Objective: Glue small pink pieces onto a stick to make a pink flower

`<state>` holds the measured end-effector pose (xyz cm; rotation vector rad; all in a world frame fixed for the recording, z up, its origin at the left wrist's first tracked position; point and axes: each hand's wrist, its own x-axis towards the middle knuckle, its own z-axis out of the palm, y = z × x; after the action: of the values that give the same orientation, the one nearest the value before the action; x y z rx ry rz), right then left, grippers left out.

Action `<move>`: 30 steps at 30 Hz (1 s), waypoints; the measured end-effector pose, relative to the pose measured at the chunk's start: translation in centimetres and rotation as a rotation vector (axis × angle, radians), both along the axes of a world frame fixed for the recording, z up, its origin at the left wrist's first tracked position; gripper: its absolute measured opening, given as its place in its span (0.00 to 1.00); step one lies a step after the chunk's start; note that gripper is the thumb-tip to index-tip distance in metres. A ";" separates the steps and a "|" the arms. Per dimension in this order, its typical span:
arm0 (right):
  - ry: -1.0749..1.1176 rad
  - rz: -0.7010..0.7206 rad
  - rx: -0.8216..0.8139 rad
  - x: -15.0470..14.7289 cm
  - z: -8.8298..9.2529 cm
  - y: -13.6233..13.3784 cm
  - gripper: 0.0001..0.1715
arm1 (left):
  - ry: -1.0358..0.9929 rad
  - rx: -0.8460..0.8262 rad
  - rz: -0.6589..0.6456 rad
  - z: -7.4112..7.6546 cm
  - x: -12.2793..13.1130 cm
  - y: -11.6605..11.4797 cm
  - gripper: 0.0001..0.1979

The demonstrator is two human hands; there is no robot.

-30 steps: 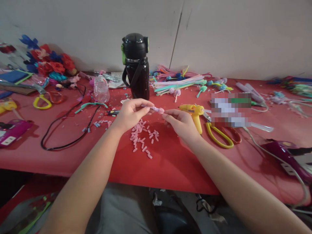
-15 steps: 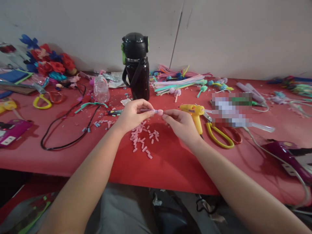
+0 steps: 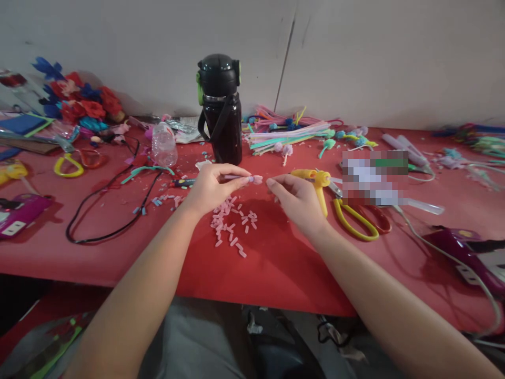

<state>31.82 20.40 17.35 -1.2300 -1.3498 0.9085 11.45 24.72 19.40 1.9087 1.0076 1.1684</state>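
Between thumb and fingers, my left hand pinches a thin pink-purple pipe cleaner; its fluffy pink tip sticks out to the right. My right hand is just right of that tip, apart from it by a small gap. Its thumb and forefinger are drawn together; whatever may be between them is too small to make out. On the red table below lie many short cut pink pieces. A yellow glue gun is behind my right hand, partly hidden by it.
A black bottle stands behind my hands. Yellow-and-red scissors lie at right, near a purple power strip and its cable. Bundled pipe cleaners lie at the back. A black cord loops at left, near a clear plastic bottle.
My right hand has let go of the pink tip and moved slightly right and away. My left hand has hardly moved and still holds the pipe cleaner.
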 end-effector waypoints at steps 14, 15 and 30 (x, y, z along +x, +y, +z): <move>-0.038 -0.027 0.059 0.1 0.5 -0.1 0.12 | 0.015 0.072 -0.039 0.3 0.3 -0.4 0.06; -0.034 -0.029 0.059 0.1 0.5 -0.1 0.11 | 0.012 0.064 -0.046 0.3 0.3 -0.4 0.06; -0.064 -0.036 0.054 -0.1 0.5 -0.1 0.11 | -0.040 0.060 -0.108 0.1 0.5 -0.3 0.09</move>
<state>31.74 20.35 17.82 -1.2471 -1.3894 0.8091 11.92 24.38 19.49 1.9534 0.8459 1.1816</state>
